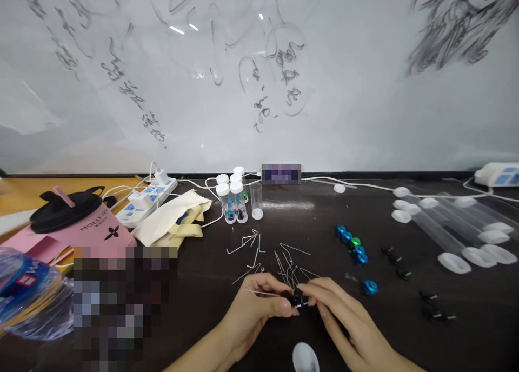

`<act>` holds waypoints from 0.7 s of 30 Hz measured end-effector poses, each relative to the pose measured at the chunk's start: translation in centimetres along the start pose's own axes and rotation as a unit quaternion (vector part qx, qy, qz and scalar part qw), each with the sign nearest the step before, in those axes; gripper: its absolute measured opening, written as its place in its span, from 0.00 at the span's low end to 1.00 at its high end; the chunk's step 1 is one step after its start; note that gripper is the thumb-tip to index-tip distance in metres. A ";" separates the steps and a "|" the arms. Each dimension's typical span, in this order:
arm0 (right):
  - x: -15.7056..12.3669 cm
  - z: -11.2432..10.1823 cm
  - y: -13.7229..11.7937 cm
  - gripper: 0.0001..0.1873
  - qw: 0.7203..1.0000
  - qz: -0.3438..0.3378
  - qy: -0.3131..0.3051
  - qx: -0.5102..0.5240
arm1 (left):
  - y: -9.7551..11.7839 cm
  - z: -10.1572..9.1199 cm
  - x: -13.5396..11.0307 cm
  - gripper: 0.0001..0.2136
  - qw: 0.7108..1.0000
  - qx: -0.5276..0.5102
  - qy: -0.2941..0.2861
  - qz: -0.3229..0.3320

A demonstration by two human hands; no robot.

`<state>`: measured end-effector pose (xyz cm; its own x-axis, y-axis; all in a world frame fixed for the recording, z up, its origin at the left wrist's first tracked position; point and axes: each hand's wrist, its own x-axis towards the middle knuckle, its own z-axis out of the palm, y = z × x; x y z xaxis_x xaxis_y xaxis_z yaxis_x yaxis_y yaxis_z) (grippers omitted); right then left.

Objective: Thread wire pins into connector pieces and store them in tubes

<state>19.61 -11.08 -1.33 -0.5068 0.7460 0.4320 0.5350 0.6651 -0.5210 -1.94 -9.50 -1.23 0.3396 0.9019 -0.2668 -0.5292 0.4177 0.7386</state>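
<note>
My left hand (259, 307) pinches a small black part (292, 297) between thumb and fingers. A thin metal rod (261, 292) sticks out to the left from it, across the fingers. On the right side of the same part, the fingers of my right hand (340, 312) are closed. Their grip hides much of its shape. Just beyond the hands lie several thin metal wires (288, 269) and bent L-shaped metal rods (255, 241). A white oval cap (305, 357) lies nearer to me, below the hands.
To the right are blue metal pieces (370, 287), a green piece (356, 242), small black parts (438, 313) and clear tubes with white caps (441, 226). Capped tubes (231, 204) stand at the back. A pink cup (93, 223), cloth bag (170, 218) and power strip (148, 201) occupy the left.
</note>
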 end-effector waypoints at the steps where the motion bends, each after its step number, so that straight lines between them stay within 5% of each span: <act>1: 0.0 0.0 0.0 0.26 1.000 -0.001 0.003 0.000 | 0.0 0.0 0.0 0.12 1.000 0.001 0.000 0.000; 21: 0.3 -0.1 -0.4 0.25 0.999 0.000 -0.005 0.038 | 0.4 0.3 -0.3 0.12 1.000 0.012 0.004 -0.004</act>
<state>19.32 -11.16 -0.90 -0.5141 0.7455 0.4241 0.4823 0.6602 -0.5759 -2.05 -9.65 -0.69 0.3370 0.8999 -0.2769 -0.5078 0.4214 0.7514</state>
